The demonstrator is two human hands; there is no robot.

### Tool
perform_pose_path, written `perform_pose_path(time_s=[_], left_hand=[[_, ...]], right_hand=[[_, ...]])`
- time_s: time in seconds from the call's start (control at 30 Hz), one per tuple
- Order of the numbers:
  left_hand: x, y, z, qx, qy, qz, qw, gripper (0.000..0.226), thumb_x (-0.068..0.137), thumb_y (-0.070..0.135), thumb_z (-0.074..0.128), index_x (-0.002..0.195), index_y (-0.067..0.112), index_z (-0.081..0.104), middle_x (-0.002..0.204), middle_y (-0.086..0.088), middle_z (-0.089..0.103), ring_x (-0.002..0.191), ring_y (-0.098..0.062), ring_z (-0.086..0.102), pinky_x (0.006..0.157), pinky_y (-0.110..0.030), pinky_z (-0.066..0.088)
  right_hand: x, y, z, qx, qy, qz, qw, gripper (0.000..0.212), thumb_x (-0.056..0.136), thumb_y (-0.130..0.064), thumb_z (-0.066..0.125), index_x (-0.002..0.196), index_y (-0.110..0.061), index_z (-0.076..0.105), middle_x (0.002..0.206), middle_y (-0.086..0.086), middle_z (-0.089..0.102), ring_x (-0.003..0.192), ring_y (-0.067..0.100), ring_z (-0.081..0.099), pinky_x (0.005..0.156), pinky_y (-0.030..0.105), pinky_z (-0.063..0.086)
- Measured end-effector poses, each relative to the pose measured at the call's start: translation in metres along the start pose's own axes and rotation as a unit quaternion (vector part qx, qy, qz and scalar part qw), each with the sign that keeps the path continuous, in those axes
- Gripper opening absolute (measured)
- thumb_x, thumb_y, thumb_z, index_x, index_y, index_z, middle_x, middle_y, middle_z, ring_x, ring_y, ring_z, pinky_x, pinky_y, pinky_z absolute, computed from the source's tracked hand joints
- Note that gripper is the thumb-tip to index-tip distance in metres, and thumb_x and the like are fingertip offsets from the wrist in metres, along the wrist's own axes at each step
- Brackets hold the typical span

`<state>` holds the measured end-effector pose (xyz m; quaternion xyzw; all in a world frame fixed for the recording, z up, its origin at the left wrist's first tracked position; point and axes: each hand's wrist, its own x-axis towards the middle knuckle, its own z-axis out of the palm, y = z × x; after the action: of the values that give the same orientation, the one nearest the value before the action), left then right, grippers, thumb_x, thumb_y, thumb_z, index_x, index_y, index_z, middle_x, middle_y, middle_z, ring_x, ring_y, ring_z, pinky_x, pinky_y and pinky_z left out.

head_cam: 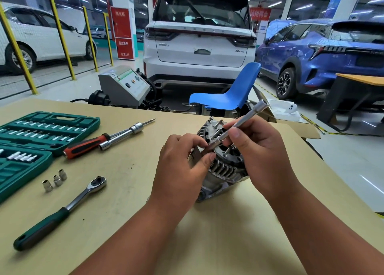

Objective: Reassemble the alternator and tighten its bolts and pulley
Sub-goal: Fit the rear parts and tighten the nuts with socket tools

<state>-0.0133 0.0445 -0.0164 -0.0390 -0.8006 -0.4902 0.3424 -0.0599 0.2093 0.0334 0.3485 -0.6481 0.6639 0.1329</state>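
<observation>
Right grip (257, 150): grasping the socket extension bar (242, 124) between thumb and fingers; bar slanted up and away, lower end seated on a bolt head.
Left grip (182, 158): pinched on the alternator's upper rim just beside the bar's tip, steadying the body; exact part under the fingertips not clear.
Alternator (222, 168): between the two grips, resting tilted on the surface (124, 202), finned housing toward the wearer.
Through-bolts (216, 125): several standing proud just beyond the left grip, not yet run home.
Step in hand: judged as spinning the through-bolts down by hand with the bar, so early tightening; pulley hidden.
Next move: probably twirling the bar until this bolt seats, then shifting to a neighbour; calls for keeping the bar square on the head and the housing held steady.
In the way: proud bolts crowding the bar's tip, left fingertips close beside it, so some risk of a slip.
Ratchet (62, 208): well left of the left grip and nearer, lying free; likely wanted for final tightening.
Loose sockets (54, 180): three, upright, well left of the left grip.
Red-handled driver (87, 146): left of and beyond the left grip.
Socket case (41, 133): open, far left.
Blue chair (228, 91): beyond both grips, past the surface's far edge.
Grey machine (124, 87): beyond the left grip, on the floor.
White SUV (199, 35): farthest, straight ahead.
</observation>
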Motion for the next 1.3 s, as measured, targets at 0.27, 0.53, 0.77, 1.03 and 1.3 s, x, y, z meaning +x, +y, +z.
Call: perform_pose_path(time_s=[0.27, 0.53, 0.77, 1.03, 1.3], left_hand=[[0.0006, 0.0000, 0.0013, 0.002, -0.001, 0.008, 1.000, 0.017, 0.090, 0.041, 0.063, 0.105, 0.048, 0.060, 0.105, 0.014, 0.054, 0.106, -0.008, 0.056, 0.087, -0.030, 0.051], [-0.0007, 0.0001, 0.0007, 0.002, -0.003, 0.014, 1.000, 0.013, 0.094, 0.039, 0.060, 0.107, 0.043, 0.062, 0.107, 0.016, 0.054, 0.109, -0.013, 0.057, 0.091, -0.038, 0.051], [0.0005, -0.0012, 0.0005, 0.001, -0.005, 0.005, 1.000, 0.020, 0.090, 0.037, 0.071, 0.104, 0.047, 0.061, 0.105, 0.017, 0.053, 0.106, -0.005, 0.055, 0.082, -0.020, 0.044], [0.0003, 0.0001, 0.0002, 0.001, -0.010, 0.008, 1.000, 0.017, 0.092, 0.041, 0.060, 0.107, 0.049, 0.061, 0.106, 0.015, 0.053, 0.108, -0.008, 0.056, 0.087, -0.029, 0.050], [0.0004, -0.0003, 0.0003, 0.005, -0.006, 0.002, 1.000, 0.021, 0.087, 0.044, 0.067, 0.107, 0.049, 0.061, 0.106, 0.017, 0.054, 0.106, -0.004, 0.056, 0.083, -0.023, 0.047]], right_hand=[[-0.0013, -0.0005, -0.0004, 0.010, 0.005, -0.003, 1.000, 0.020, 0.092, -0.025, 0.062, 0.103, -0.031, 0.078, 0.083, -0.001, 0.072, 0.081, 0.010, 0.068, 0.077, 0.018, 0.053], [-0.0005, -0.0001, -0.0012, -0.017, 0.004, -0.011, 1.000, 0.019, 0.098, -0.012, 0.063, 0.101, -0.025, 0.076, 0.078, -0.001, 0.071, 0.078, 0.009, 0.068, 0.076, 0.016, 0.053], [0.0010, 0.0005, -0.0003, -0.013, 0.013, 0.001, 1.000, 0.010, 0.090, -0.032, 0.070, 0.094, -0.023, 0.071, 0.078, -0.001, 0.070, 0.076, 0.012, 0.068, 0.074, 0.022, 0.054], [-0.0015, -0.0008, -0.0011, -0.014, 0.003, -0.008, 1.000, 0.022, 0.096, -0.024, 0.059, 0.106, -0.030, 0.079, 0.080, -0.001, 0.071, 0.080, 0.008, 0.067, 0.077, 0.015, 0.052], [0.0007, 0.0013, 0.0013, -0.015, 0.013, 0.002, 1.000, 0.010, 0.092, -0.031, 0.069, 0.095, -0.021, 0.071, 0.078, -0.002, 0.071, 0.076, 0.012, 0.068, 0.073, 0.020, 0.054]])
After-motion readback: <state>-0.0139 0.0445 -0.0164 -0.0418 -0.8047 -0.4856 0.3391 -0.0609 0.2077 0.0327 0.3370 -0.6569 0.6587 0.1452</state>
